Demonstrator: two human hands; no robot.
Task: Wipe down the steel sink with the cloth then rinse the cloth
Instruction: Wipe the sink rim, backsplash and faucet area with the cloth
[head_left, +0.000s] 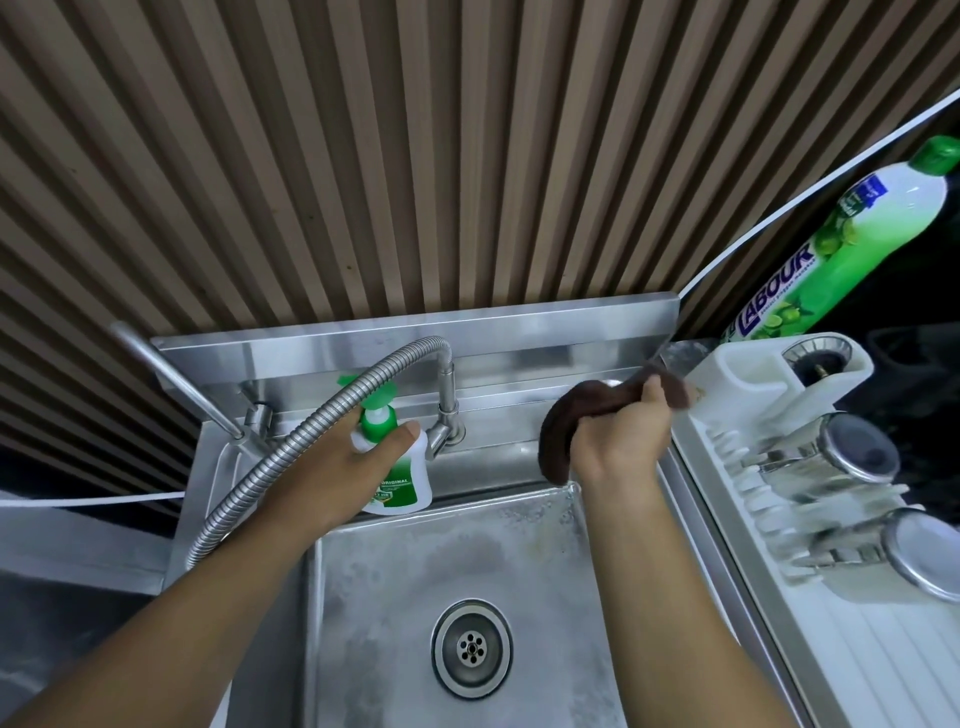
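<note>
Right now the right hand (618, 441) is closed tight around a dark brown cloth (558, 431), a little right of the middle of the frame. The cloth sticks out from both sides of the fist, over the back ledge of the steel sink (415, 566). The left hand (337, 462) is wrapped around a white soap bottle (400, 478) with a green pump, left of the middle. The bottle stands on the ledge, just beside the bendy metal tap (322, 415). Lower down, the sink bowl looks wet and cloudy, with a round drain (471, 647) at the bottom. A white dish rack (727, 415) sits on the right, and a big green bottle (852, 234) stands behind it.
</note>
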